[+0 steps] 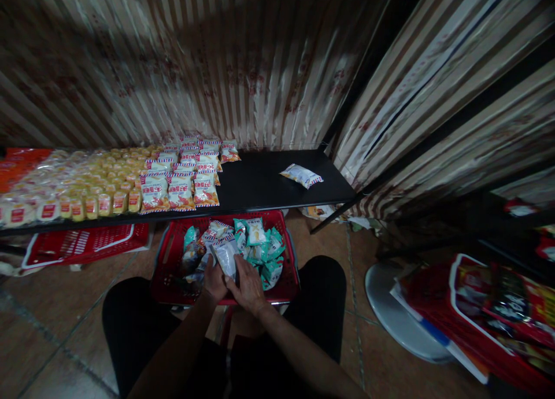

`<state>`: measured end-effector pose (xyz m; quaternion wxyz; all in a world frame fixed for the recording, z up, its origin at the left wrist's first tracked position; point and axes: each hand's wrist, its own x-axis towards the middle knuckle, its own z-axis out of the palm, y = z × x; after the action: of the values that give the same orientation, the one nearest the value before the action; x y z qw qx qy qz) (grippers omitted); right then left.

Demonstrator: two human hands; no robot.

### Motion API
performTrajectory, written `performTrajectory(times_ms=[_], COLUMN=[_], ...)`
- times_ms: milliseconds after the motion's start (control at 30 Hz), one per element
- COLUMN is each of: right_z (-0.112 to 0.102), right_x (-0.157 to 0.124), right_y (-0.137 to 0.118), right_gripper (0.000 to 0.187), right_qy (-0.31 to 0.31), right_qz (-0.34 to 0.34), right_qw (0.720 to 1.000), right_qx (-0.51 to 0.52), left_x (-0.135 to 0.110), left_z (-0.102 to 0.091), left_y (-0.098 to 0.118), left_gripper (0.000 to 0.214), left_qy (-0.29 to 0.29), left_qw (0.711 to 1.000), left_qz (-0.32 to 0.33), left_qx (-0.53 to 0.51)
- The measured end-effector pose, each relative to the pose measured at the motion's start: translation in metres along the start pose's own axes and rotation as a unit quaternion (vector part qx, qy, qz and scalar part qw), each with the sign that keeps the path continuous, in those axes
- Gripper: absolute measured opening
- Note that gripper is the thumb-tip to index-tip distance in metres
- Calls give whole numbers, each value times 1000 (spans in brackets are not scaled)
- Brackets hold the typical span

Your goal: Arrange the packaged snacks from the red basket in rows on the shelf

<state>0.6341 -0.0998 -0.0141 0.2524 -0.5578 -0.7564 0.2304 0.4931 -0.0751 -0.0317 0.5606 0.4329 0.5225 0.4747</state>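
Observation:
Between my two hands, over the red basket (pixel 289 272), is a pale snack packet (pixel 225 255) with a striped end. My left hand (pixel 214 280) grips its left side, and my right hand (pixel 248 284) closes on its lower right side. Around it in the basket lie several green-and-white packets (pixel 256 232) on the right and white-and-orange packets (pixel 217 230) toward the back left. The undersides of my fingers are partly hidden by the packet.
A black shelf (pixel 255 182) holds rows of yellow wrapped cakes (pixel 104 173), upright snack packets (pixel 180 188) and one lying packet (pixel 302 176). Another red basket (pixel 87 243) sits beneath. To the right are a grey stool (pixel 394 318) and a filled red basket (pixel 437 295). Striped curtains hang behind.

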Motion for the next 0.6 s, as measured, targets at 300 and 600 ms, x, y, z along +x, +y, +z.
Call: performTrajectory(times_ms=[300,600], right_z=[5,13], right_x=[4,7], right_y=[8,21], right_gripper=[77,66], right_qy=[-6,43], right_qz=[105,163], right_qw=[983,954], right_qx=[150,248], left_x=[5,8], left_z=[16,20], left_y=[-17,-18], left_gripper=[40,37], left_qy=[-5,39], left_qw=[942,889], left_qz=[-152,-215], left_qx=[-300,-402])
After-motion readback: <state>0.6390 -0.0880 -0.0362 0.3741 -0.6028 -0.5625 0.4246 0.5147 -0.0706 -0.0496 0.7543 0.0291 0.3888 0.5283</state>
